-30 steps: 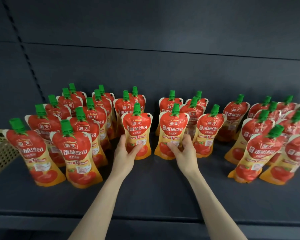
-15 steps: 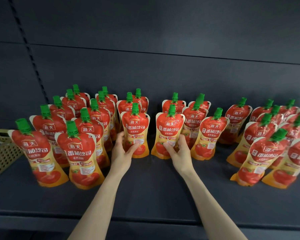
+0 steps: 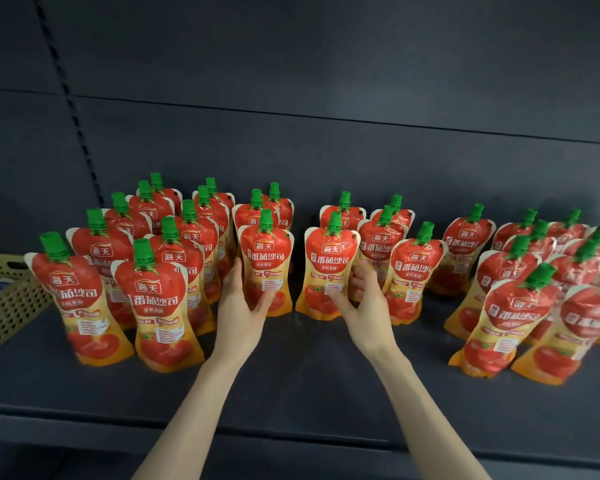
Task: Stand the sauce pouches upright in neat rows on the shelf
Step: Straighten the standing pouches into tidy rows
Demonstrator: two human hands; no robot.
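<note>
While the left grip still pinches one tomato sauce pouch upright on the shelf, the right grip has slid its pinched pouch nearer it.

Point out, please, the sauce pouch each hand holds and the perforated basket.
left-hand sauce pouch (image 3: 264,257), head view, red label area.
right-hand sauce pouch (image 3: 331,260), head view, red label area.
perforated basket (image 3: 11,306), head view, side wall.

A shop aisle: dozens of identical red sauce pouches with green caps stand in rows on a dark metal shelf backed by a slotted upright, with a perforated stock basket alongside.
</note>
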